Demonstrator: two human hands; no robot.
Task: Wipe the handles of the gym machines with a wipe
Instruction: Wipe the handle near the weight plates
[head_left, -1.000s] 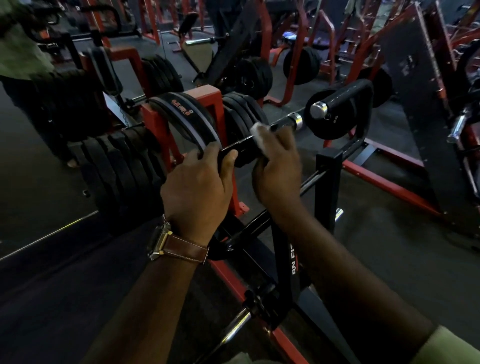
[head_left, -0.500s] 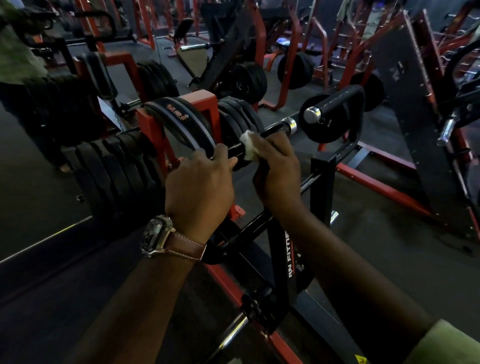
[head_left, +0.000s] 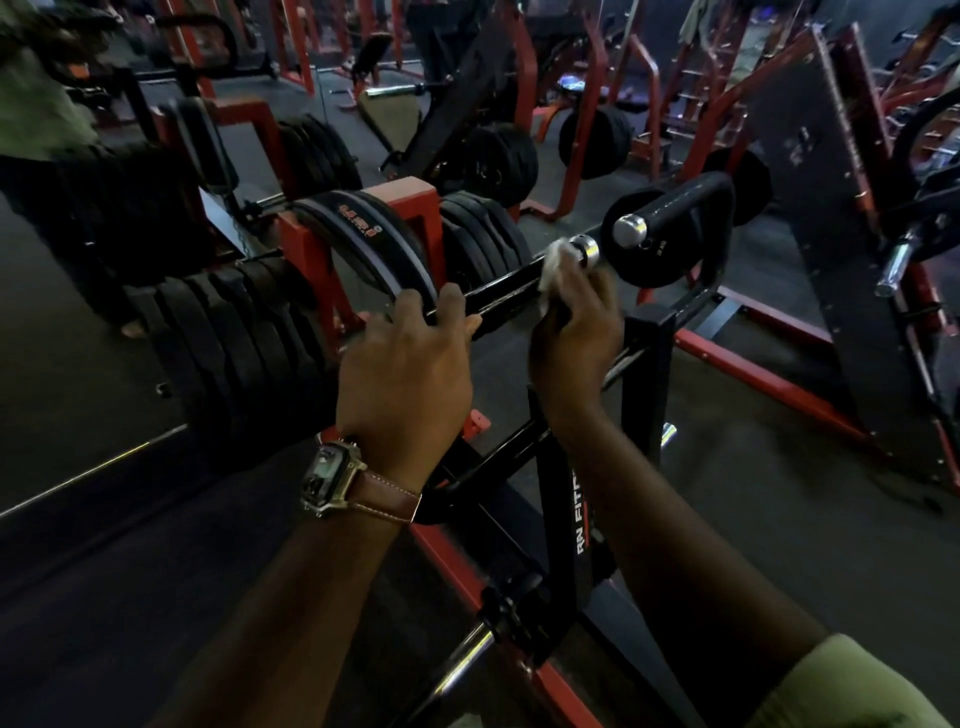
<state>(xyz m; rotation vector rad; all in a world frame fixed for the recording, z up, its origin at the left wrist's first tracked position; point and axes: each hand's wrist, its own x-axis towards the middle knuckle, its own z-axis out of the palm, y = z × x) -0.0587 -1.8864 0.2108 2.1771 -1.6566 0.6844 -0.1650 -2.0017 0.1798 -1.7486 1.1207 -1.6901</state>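
Midway, by my reckoning, at frame centre the left hand (head_left: 405, 374) curls around the black handle (head_left: 506, 296) to steady it while the right hand (head_left: 576, 332) presses a white wipe (head_left: 555, 262) against its chrome-capped end, leaving the neighbouring handle (head_left: 675, 208) seemingly undone.

Views: we have one, worn on the head.
Facing: we look forward and down, over both forearms.
Nearness: close above the black handle (head_left: 511, 291).
Shared: nothing; no second view.

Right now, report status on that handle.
Left hand gripping black bar handle. Right hand pressing white wipe near chrome end cap. Nothing blocking.
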